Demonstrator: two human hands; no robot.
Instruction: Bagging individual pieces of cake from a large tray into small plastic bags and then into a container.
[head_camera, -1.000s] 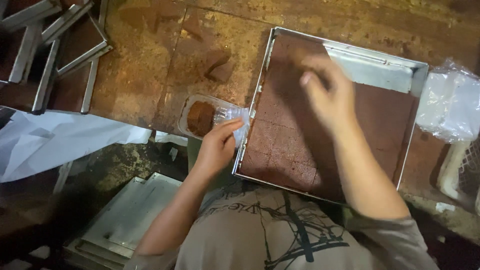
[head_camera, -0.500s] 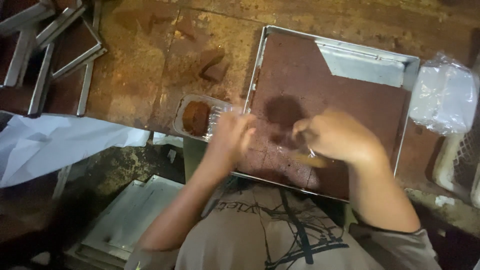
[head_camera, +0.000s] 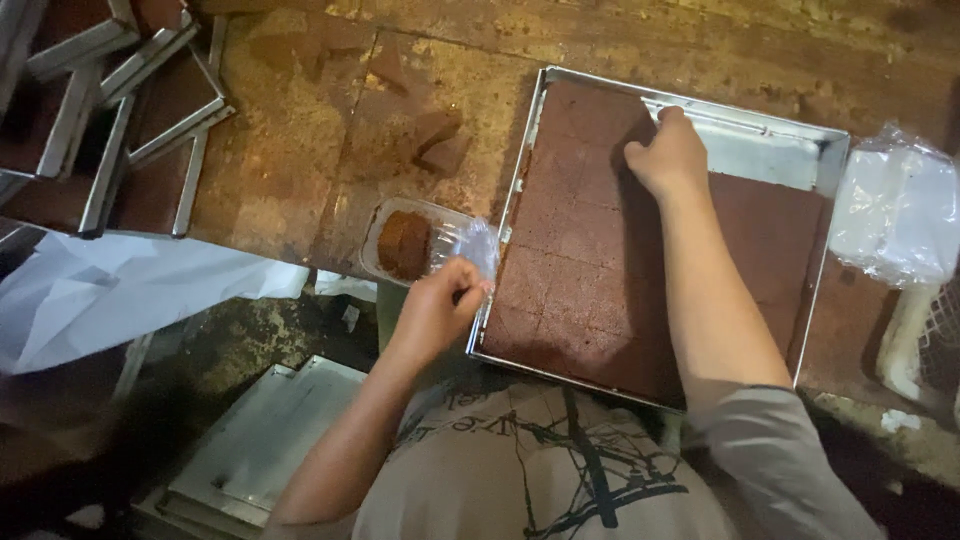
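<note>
- The right hand (head_camera: 668, 155) is curling closed on a cut brown cake square at the far edge of the rectangular metal tray (head_camera: 830, 150); lifting gently should avoid crumbling.
- The left hand (head_camera: 440, 305) is pinching the clear plastic container (head_camera: 440, 235), which is holding one brown piece beside the tray.

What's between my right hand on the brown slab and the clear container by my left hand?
Nothing visible blocks it. The right hand rests on the cut slab at the tray's far edge. The container, holding one brown piece, sits just left of the tray, its lid held by the left hand.
</note>
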